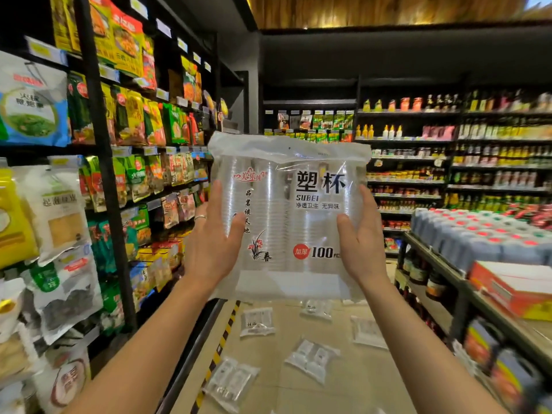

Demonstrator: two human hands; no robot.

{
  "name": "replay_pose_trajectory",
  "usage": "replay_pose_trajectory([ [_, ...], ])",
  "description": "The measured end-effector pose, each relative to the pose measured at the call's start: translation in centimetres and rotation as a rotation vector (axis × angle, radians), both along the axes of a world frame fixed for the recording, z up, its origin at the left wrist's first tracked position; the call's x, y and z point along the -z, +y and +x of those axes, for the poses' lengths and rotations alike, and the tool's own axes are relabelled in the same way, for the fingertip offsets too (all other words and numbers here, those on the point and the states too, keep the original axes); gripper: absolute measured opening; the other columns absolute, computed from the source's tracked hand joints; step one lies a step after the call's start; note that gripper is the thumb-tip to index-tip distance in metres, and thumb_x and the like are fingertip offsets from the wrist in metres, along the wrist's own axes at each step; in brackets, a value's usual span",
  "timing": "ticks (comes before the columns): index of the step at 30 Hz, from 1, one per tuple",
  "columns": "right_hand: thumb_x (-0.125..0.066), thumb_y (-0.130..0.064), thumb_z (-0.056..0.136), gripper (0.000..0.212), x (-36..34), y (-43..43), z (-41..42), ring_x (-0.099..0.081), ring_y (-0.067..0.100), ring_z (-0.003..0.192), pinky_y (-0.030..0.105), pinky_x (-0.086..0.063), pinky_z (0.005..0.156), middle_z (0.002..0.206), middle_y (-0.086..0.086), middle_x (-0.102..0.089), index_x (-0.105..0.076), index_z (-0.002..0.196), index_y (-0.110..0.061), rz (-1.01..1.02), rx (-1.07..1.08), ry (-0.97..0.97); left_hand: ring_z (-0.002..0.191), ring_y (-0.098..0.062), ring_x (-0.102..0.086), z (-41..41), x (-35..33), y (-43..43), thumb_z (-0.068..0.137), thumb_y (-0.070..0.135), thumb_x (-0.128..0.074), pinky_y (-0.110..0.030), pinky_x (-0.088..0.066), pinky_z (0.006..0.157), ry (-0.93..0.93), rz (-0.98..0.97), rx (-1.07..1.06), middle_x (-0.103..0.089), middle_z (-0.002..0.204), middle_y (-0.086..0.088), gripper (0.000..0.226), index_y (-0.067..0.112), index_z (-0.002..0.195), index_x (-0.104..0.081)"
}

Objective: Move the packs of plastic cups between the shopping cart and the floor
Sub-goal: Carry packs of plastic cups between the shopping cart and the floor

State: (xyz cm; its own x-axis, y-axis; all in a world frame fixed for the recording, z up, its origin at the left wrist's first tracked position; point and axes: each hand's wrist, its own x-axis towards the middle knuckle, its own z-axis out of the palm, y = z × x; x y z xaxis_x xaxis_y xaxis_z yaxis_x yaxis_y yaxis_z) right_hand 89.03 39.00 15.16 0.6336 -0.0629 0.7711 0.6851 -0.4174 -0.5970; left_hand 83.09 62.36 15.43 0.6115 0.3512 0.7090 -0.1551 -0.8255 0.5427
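A clear pack of plastic cups (286,216) with black and red printing is held upright at chest height in front of me. My left hand (213,243) grips its left edge, thumb on the front. My right hand (363,243) grips its right edge the same way. Several more packs of plastic cups lie flat on the tan floor below, among them one (257,321) at the left, one (312,358) in the middle and one (230,383) nearest me. No shopping cart is in view.
Tall black shelves (101,174) full of bagged food line the left side of the aisle. A low rack (466,282) with bottles and a red box (516,289) stands at the right. A yellow-and-black striped strip (221,348) runs along the floor by the left shelves.
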Motion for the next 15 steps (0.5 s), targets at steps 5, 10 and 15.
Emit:
replay_pose_trajectory([
  [5, -0.038, -0.041, 0.095, 0.066, 0.3, -4.7, -0.7, -0.020, 0.010, 0.145, 0.027, -0.018, 0.110, 0.160, -0.006, -0.023, -0.017, 0.156, -0.025, -0.007, 0.175, 0.002, 0.135, -0.034, -0.039, 3.4, 0.4, -4.1, 0.095, 0.057, -0.032, -0.047, -0.039, 0.097, -0.012, 0.005, 0.185, -0.024, 0.160, -0.005, 0.069, 0.043, 0.154, 0.002],
  [10, -0.047, -0.036, 0.100, 0.064, 0.6, -9.0, -2.9, -0.021, -0.003, 0.136, 0.019, -0.019, 0.107, 0.156, -0.010, -0.026, -0.018, 0.155, -0.024, -0.036, 0.389, -0.002, 0.136, -0.034, -0.038, 6.0, 0.9, -8.7, 0.096, 0.049, -0.037, -0.048, -0.039, 0.096, -0.044, 0.009, 0.393, -0.023, 0.161, -0.002, 0.068, 0.044, 0.154, -0.001],
  [15, -0.048, -0.032, 0.101, 0.066, 1.5, -12.4, -7.3, -0.024, 0.010, 0.142, 0.027, -0.022, 0.109, 0.156, -0.005, -0.029, -0.013, 0.156, -0.029, -0.059, 0.614, 0.039, 0.133, -0.029, -0.041, 6.8, 1.9, -13.5, 0.098, 0.037, -0.043, -0.045, -0.040, 0.087, -0.062, -0.018, 0.611, -0.030, 0.158, 0.000, 0.070, 0.052, 0.151, 0.001],
])
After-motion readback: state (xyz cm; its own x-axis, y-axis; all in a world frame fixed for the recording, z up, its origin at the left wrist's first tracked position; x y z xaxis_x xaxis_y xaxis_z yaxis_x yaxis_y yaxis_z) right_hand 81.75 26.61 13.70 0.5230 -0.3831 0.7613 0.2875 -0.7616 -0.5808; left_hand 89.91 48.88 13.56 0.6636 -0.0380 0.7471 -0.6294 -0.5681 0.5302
